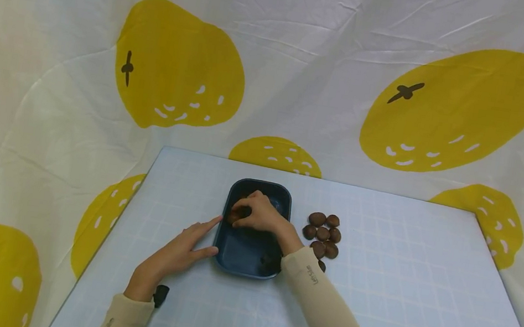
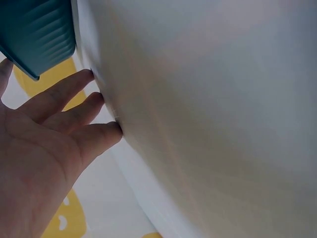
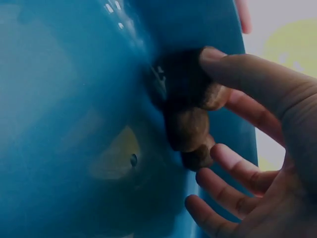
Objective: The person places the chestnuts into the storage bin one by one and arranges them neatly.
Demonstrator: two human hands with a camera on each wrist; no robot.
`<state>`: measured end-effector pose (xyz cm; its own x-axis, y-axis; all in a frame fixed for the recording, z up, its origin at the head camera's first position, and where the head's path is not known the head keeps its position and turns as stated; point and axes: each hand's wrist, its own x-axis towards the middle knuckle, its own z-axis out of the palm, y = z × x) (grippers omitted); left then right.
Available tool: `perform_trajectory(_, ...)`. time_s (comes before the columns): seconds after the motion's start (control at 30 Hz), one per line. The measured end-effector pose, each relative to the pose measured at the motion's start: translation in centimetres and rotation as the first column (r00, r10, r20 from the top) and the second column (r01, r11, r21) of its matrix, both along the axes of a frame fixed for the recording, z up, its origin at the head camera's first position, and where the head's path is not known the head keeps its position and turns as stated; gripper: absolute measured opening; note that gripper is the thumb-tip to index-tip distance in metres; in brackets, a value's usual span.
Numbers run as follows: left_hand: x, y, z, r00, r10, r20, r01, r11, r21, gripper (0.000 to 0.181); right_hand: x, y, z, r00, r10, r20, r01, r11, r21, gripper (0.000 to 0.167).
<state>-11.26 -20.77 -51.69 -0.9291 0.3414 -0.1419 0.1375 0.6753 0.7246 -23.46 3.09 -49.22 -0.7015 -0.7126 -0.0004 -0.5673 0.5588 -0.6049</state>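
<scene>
Our right grip pinches one chestnut-like piece in the tray beside two others; the outside pieces at three o'clock seem left. Our left grip spreads, empty.

My right hand partly hides rounded brown pieces in the dark-blue rectangular tray; my beige sleeves are cropped.

Your left sleeve and right sleeve are beige and close-fitting, each printed near its cuff with small dark lettering too tiny to read surely. Beyond the cuffs, your left hand and right hand are bare. A small black piece shows at your left wrist.
</scene>
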Motion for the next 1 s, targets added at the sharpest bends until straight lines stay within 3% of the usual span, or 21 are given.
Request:
perform_trajectory(0.43,0.0,0.0,-0.2,1.000,0.007,0.017,-0.007,1.000,-0.001,0.077,0.6,-0.4,-0.5,0.999,-0.036,-0.006,0.036,0.992,0.118,0.036)
perform_trajectory(0.77,0.1,-0.1,-0.2,1.000,-0.003,-0.009,0.003,1.000,0.003,0.076,0.5,-0.7,-0.6,0.999,-0.032,-0.009,0.033,0.991,0.130,0.041)
perform_trajectory(0.9,0.2,-0.1,-0.2,1.000,-0.012,-0.021,0.013,1.000,0.002,0.077,0.7,-0.7,0.4,0.999,-0.044,0.004,0.044,0.992,0.118,0.038)
perform_trajectory(1.0,0.3,0.0,-0.1,1.000,-0.008,-0.020,0.008,1.000,0.001,0.077,1.0,-0.2,2.0,0.999,-0.041,0.009,0.040,0.996,0.076,0.036)
